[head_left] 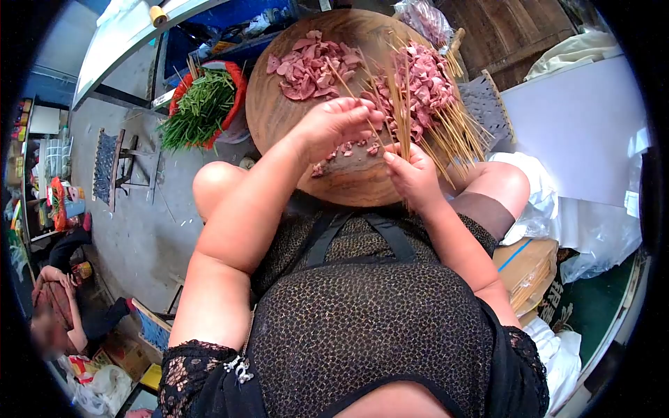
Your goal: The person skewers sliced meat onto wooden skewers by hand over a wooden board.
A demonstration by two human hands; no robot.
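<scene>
My right hand is closed around a bundle of thin wooden skewers that stand upright over a round wooden board. Beside it, my left hand has its fingers bent near a single slanted skewer; what its fingertips hold is too small to make out. Loose pink meat slices form a pile at the board's upper left. A heap of skewered meat lies on the right side, its sticks pointing down and right. Small meat bits lie between the hands and the board's near edge.
Green vegetables fill a red-lined container left of the board. A woven stool stands on the floor. Another person sits at the lower left. A pale panel, plastic bags and cardboard are at the right.
</scene>
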